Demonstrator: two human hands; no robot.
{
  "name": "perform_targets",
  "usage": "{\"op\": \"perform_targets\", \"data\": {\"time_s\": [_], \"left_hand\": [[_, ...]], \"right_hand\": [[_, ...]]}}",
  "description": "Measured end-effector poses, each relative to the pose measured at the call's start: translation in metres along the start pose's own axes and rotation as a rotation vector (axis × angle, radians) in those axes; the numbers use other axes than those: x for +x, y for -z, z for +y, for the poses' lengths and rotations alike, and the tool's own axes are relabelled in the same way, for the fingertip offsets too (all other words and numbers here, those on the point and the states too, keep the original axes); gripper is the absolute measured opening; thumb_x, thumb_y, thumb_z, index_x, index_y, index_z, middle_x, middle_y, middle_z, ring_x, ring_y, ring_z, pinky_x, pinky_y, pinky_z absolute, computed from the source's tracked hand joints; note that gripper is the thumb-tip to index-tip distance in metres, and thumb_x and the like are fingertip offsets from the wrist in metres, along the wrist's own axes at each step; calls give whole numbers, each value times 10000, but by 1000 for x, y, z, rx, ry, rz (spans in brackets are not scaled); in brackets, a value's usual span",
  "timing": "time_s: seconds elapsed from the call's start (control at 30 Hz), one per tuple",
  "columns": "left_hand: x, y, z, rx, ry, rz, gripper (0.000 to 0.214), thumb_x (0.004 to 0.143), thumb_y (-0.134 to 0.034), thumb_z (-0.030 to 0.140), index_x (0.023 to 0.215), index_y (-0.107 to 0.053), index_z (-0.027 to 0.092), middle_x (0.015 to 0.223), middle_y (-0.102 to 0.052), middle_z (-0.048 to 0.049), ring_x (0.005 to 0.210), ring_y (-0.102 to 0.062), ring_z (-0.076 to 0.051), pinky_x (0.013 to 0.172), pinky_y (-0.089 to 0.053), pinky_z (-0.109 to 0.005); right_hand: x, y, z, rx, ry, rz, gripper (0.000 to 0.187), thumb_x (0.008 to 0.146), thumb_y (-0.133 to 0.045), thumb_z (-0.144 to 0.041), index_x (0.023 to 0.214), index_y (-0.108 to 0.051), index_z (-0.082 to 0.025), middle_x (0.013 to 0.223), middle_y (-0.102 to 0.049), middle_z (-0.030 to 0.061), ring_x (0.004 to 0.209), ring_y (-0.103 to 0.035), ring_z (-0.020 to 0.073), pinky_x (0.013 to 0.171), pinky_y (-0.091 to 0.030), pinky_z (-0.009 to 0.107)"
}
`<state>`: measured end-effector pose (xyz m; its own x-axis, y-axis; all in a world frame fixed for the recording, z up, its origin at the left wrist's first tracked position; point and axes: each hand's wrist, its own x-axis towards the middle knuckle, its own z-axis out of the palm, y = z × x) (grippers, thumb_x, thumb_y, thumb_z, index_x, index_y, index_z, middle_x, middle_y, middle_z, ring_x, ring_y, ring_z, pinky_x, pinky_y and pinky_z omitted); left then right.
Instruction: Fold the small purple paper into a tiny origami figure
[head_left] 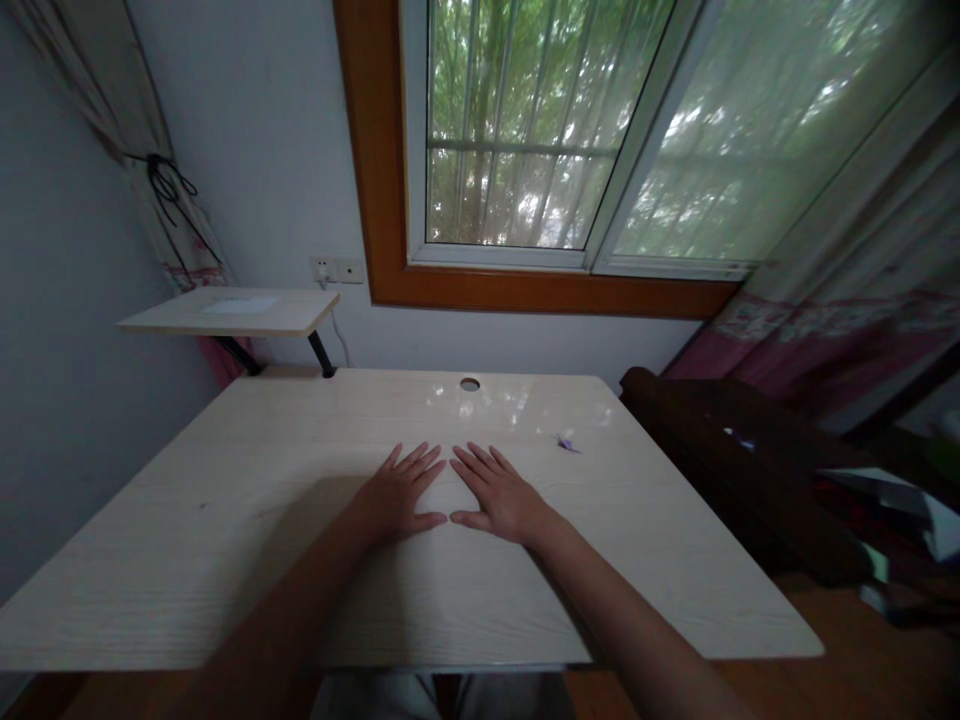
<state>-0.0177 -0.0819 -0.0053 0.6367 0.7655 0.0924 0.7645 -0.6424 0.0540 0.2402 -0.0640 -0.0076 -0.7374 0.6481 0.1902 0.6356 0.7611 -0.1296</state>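
Observation:
My left hand [399,492] lies palm down on the pale wooden desk [225,560], fingers spread and holding nothing. Beside it my right hand [501,496] rests flat in the same way, its fingers apart. The thumb tips and index fingertips of the two hands nearly meet; whether they touch I cannot tell. A small purple item [565,443] with thin pointed ends lies on the desk, beyond and to the right of my right hand. It is too small to name.
A raised shelf [300,315] on black legs stands at the desk's back left, with a white sheet [241,305] on top. A round cable hole [470,384] sits near the back edge. Dark brown furniture [720,420] is at the right. Behind are a window [525,120] and wall sockets [337,270].

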Motion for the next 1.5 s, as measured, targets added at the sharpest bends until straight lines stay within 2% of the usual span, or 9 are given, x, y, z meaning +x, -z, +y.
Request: {"op": "perform_targets", "data": {"time_s": [0.7,1.5], "left_hand": [[-2,5,3,-19,3,3,828,877,-348,719,1537,-190,246,1614,-171,-89,1495,-124,-265,1198,-54,-517],[-2,2,2,-16,4,13,816,879,-361,710,1537,-190,259,1612,-187,-85,1493,-136,-265,1199,-64,-510]], "right_hand": [[-1,2,0,27,-15,-18,867,855,-435,-731,1529,-268,-212,1592,-242,112,1479,-170,315,1183,-150,558],[0,4,0,31,-12,-21,871,854,-440,-728,1530,-267,-206,1591,-244,108,1478,-179,312,1184,-155,554]]}}
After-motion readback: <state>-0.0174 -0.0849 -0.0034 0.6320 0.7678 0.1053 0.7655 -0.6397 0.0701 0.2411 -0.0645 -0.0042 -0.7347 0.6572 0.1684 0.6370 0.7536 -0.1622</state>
